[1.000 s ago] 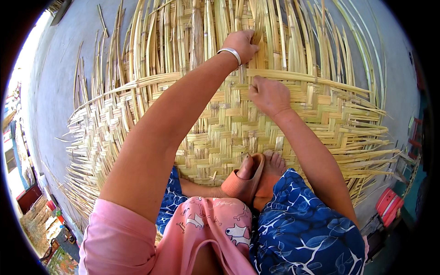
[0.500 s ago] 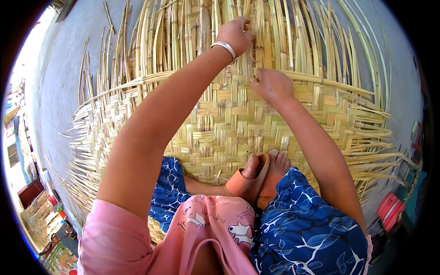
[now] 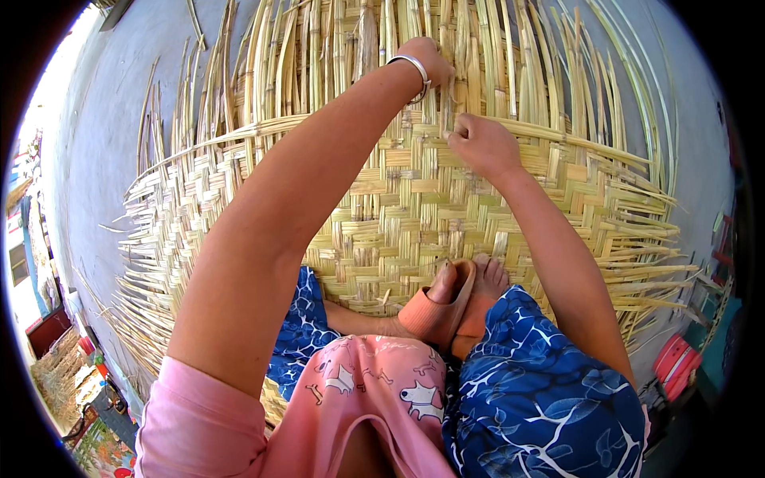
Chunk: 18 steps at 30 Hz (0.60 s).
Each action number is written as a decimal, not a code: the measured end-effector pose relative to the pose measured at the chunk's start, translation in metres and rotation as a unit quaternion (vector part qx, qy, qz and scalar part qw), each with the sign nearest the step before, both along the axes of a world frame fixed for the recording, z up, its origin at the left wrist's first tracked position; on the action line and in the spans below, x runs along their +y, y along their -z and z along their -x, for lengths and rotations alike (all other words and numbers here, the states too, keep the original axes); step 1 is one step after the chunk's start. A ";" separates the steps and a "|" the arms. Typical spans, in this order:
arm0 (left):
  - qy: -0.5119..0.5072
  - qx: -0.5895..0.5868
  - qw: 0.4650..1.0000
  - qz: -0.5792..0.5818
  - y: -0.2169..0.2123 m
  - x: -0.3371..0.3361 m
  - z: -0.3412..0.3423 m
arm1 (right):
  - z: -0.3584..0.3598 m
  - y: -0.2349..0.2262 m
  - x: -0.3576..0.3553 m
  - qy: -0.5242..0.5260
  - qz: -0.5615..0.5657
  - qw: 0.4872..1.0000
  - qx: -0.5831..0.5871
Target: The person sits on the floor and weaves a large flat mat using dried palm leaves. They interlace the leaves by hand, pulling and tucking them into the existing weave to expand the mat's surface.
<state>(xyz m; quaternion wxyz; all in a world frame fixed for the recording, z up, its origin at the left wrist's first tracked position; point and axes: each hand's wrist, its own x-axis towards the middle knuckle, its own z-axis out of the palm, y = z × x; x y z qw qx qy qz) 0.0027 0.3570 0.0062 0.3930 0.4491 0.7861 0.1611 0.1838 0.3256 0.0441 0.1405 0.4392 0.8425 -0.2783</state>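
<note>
A large woven mat (image 3: 398,215) of pale yellow split cane lies on the floor, its plaited part near me. Long loose strips (image 3: 279,72) stretch away from it at the far side. My left hand (image 3: 430,62), with a bangle at the wrist, is closed among these upright strips, pinching what looks like a split-cane strip. Nearer to me and to the right, my right hand (image 3: 488,147) is curled into a fist at the weaving edge. Whatever its fingers hold is hidden. A crosswise bundle of strips (image 3: 255,129) runs along that edge, passing between my hands.
My feet (image 3: 486,279) rest on the mat's near part, one in an orange sandal (image 3: 430,317). Grey floor (image 3: 103,143) surrounds the mat. A red and pink bundle (image 3: 677,366) lies at the right, and mixed household things (image 3: 88,382) sit at the lower left.
My left hand has come slightly nearer and to the right. My right hand has shifted a little to the right, and both remain closed.
</note>
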 end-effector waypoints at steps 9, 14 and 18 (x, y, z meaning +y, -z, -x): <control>0.063 0.017 0.992 -0.107 -0.023 -0.018 0.005 | 0.009 -0.010 -0.010 -0.053 -0.030 0.996 -0.070; -0.028 0.198 0.969 -0.145 -0.005 -0.023 0.021 | 0.004 -0.004 -0.017 -0.093 -0.037 0.993 -0.058; -0.092 -0.136 0.986 0.013 -0.002 -0.018 0.015 | 0.006 -0.005 -0.021 -0.091 -0.038 0.993 -0.061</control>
